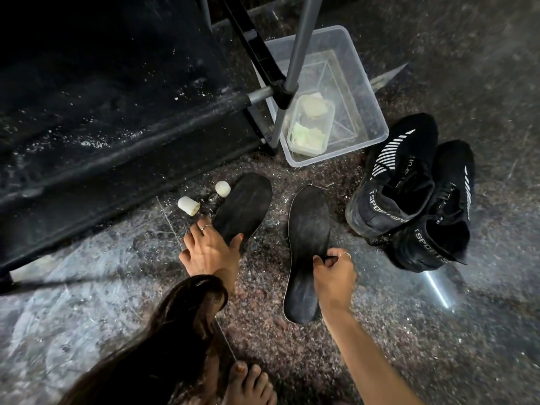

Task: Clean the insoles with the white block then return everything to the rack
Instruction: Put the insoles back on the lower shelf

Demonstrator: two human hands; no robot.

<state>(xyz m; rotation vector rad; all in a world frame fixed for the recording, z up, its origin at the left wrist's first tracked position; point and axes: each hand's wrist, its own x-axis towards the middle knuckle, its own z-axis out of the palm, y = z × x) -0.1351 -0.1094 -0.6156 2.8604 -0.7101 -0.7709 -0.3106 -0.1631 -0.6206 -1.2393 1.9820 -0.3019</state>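
Left hand (209, 252): fingers spread and relaxed, thumb resting on the heel of one flat black foam insole (244, 207) lying on the speckled stone floor (409, 331). Right hand (334, 277): pinches the second black insole (306, 247) at mid-length. Black fabric rack (102, 118) stands just behind; white block not identifiable.

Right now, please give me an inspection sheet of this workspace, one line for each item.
Surface: speckled stone floor, dusty.
Job's things: left insole and right insole on the floor; white block not identified.
Clutter: black sneakers; clear tub holding a small container; two white caps.
Grips: left hand touches the left insole; right hand pinches the right insole.
Cables: nothing seen.
Surroundings: black rack.
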